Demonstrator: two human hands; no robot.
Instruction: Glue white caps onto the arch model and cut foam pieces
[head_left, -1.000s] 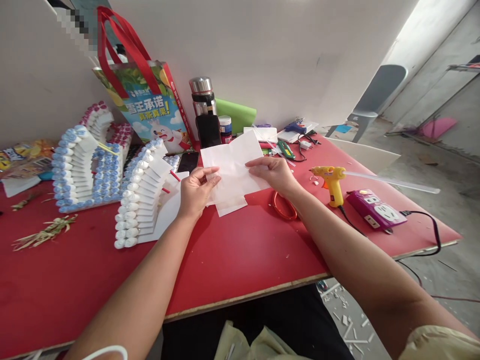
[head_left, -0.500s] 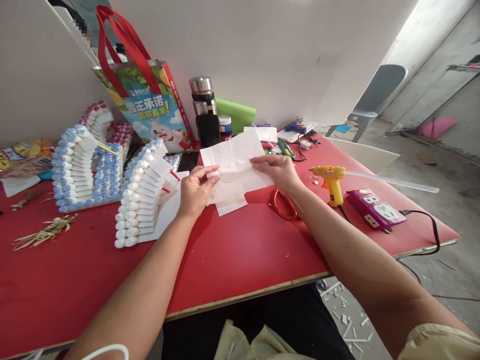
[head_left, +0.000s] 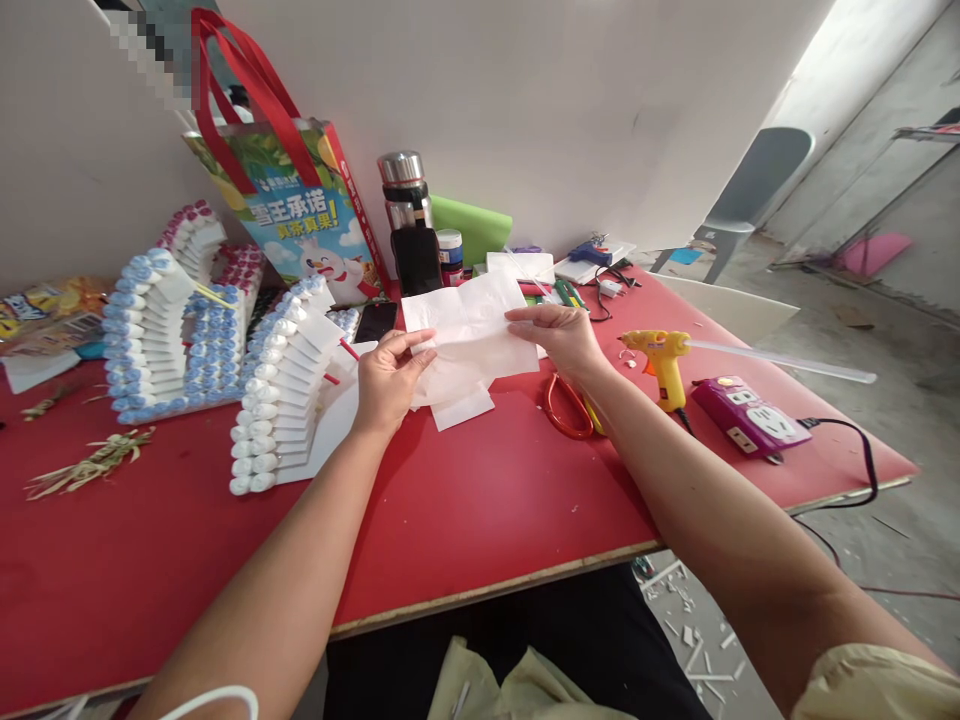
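Note:
A thin white paper sheet (head_left: 466,325) is held up just above the red table (head_left: 480,500), creased and sagging in the middle. My left hand (head_left: 386,380) pinches its left edge between thumb and fingers. My right hand (head_left: 559,335) grips its right edge with curled fingers. A smaller white piece (head_left: 461,407) lies on the table under the sheet. Red-handled scissors (head_left: 568,408) lie by my right wrist.
A yellow glue gun (head_left: 660,360) and a purple power strip (head_left: 750,420) sit at the right. White stepped models with blue caps (head_left: 180,340) stand at the left. A printed bag (head_left: 300,215), a steel flask (head_left: 405,190), a phone (head_left: 375,322) and small tools line the back.
My right hand has moved a little up and left, and the sheet has crumpled and folded inward between my hands. My left hand has stayed almost still.

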